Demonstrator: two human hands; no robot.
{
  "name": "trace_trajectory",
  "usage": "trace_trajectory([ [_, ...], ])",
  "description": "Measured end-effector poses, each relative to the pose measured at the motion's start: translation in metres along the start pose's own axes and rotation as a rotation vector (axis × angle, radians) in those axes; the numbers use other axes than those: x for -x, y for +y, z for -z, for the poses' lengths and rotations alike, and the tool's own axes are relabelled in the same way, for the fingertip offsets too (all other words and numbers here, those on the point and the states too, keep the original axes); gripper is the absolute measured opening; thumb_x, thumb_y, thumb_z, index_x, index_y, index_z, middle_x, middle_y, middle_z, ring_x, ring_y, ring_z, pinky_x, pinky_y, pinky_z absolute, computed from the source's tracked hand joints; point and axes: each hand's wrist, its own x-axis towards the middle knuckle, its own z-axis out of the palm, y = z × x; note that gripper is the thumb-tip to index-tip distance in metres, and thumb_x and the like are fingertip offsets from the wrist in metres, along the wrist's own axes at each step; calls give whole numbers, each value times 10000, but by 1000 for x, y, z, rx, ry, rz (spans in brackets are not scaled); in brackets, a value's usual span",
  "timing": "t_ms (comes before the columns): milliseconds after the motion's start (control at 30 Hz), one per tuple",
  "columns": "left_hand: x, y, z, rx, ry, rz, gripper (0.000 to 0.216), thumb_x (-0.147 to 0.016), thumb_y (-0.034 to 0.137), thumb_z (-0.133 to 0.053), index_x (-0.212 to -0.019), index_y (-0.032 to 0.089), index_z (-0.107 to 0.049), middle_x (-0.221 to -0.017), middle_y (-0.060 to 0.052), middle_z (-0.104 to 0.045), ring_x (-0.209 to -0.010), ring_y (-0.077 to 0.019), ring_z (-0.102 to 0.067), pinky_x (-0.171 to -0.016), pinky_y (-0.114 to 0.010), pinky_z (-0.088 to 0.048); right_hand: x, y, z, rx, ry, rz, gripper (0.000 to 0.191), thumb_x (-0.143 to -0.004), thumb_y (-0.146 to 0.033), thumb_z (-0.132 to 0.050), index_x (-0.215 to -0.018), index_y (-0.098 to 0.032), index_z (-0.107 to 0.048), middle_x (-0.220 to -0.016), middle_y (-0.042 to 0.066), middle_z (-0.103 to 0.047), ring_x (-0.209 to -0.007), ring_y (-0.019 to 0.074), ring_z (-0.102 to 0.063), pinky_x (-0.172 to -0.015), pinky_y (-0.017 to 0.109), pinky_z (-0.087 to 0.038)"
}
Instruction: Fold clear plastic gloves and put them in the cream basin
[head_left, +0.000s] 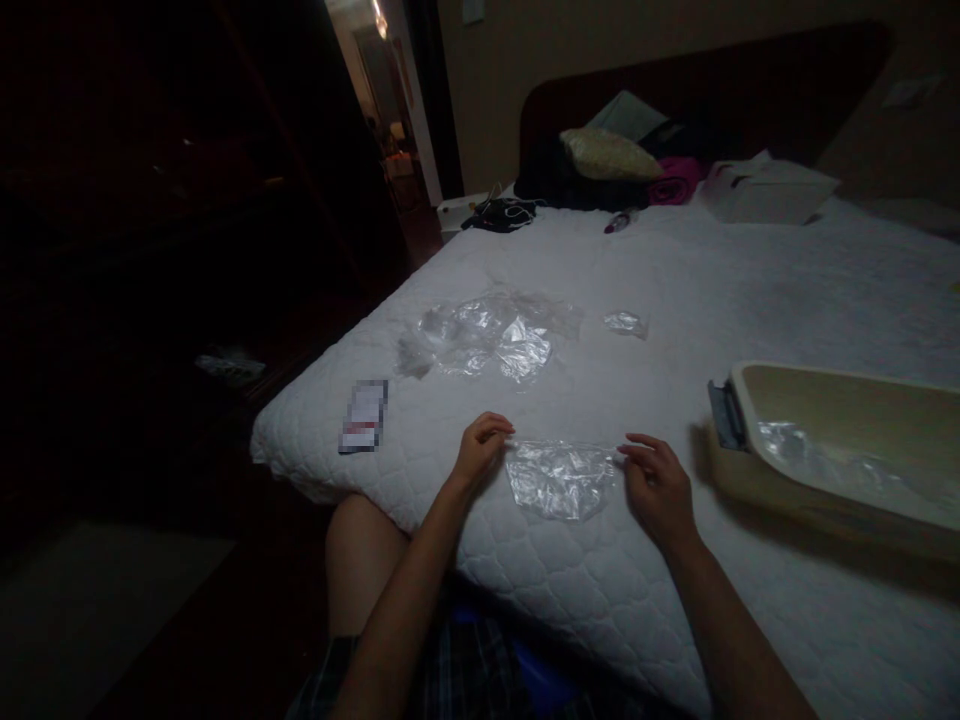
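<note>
A small clear plastic bag (559, 480) lies flat on the white quilted bed (675, 300) right in front of me. My left hand (480, 450) pinches its upper left corner with curled fingers. At the upper right corner, my right hand (656, 485) pinches the bag's edge the same way. The bag is stretched between the two hands.
A heap of crumpled clear plastic bags (484, 338) lies farther up the bed, with one small piece (625, 322) to its right. A beige tub (840, 450) holding more plastic sits at right. A small card (364, 415) lies at left. Pillows and clothes crowd the headboard.
</note>
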Motion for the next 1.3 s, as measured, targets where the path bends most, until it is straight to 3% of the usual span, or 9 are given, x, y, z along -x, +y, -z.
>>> trace_trajectory([
  [67, 12, 7, -6, -271, 131, -169, 232, -735, 119, -484, -838, 160, -687, -979, -88, -617, -863, -168, -575, -720, -293, -466, 5, -5, 0, 111, 14, 89, 178, -814, -202, -486, -906, -198, -639, -1094, 99, -592, -914, 194, -603, -750, 344, -520],
  [200, 43, 17, -9, -735, -125, -462, 362, -774, 116, -502, -1119, 177, -593, -1197, -120, -565, -1098, -237, -510, -926, -431, -410, 15, -4, 0, 238, -193, 310, 308, -837, -212, -491, -1128, -187, -589, -1232, 115, -558, -1099, 229, -542, -933, 407, -450],
  [333, 59, 6, -2, -787, -231, -488, 332, -806, 133, -490, -1120, 184, -587, -1178, -112, -585, -1123, -234, -509, -949, -451, -407, 20, 9, -2, 282, -342, 340, 285, -861, -246, -481, -1101, -188, -622, -1211, 110, -587, -1107, 235, -545, -937, 425, -449],
  [500, 55, -8, 0, -458, -46, -323, 238, -797, 192, -552, -1021, 201, -633, -1114, -95, -617, -1100, -209, -533, -961, -423, -415, 19, 10, -4, 148, -348, 191, 262, -829, -325, -538, -1031, -209, -659, -1197, 105, -597, -1092, 250, -553, -940, 468, -442],
  [633, 50, 1, 1, -194, 2, -162, 179, -753, 235, -634, -925, 194, -659, -1129, -102, -602, -1122, -212, -519, -954, -377, -418, 16, 5, 6, -222, -266, -170, 272, -736, -390, -648, -942, -213, -661, -1219, 90, -574, -1072, 238, -564, -853, 399, -511],
  [800, 54, 14, 7, 31, 192, 234, 247, -724, 378, -654, -806, 148, -619, -788, -51, -621, -683, -122, -598, -562, -203, -470, 14, 6, 25, -509, -90, -619, 384, -649, -439, -718, -917, -181, -625, -822, 55, -669, -600, 124, -603, -466, 222, -488],
  [967, 46, 9, 13, 228, -108, 572, 413, -676, 498, -667, -760, 101, -587, -709, -47, -611, -414, -76, -526, -338, -182, -369, 14, -6, 28, -460, -443, -797, 426, -699, -527, -632, -795, -112, -632, -669, 79, -655, -336, 37, -390, -294, 186, -287],
  [1100, 27, 4, 10, 266, -244, 620, 407, -618, 459, -727, -731, 94, -587, -693, -41, -615, -391, -86, -542, -325, -188, -380, 7, -14, 22, -473, -524, -809, 370, -707, -489, -630, -747, -122, -616, -714, 83, -663, -353, 30, -404, -307, 175, -282],
  [1300, 10, 7, -3, 257, -333, 649, 422, -568, 410, -777, -786, 94, -603, -666, -32, -618, -419, -82, -556, -368, -178, -385, 2, -4, 18, -446, -619, -752, 349, -697, -472, -640, -763, -138, -567, -460, -33, -519, -322, 33, -336, -326, 167, -220],
])
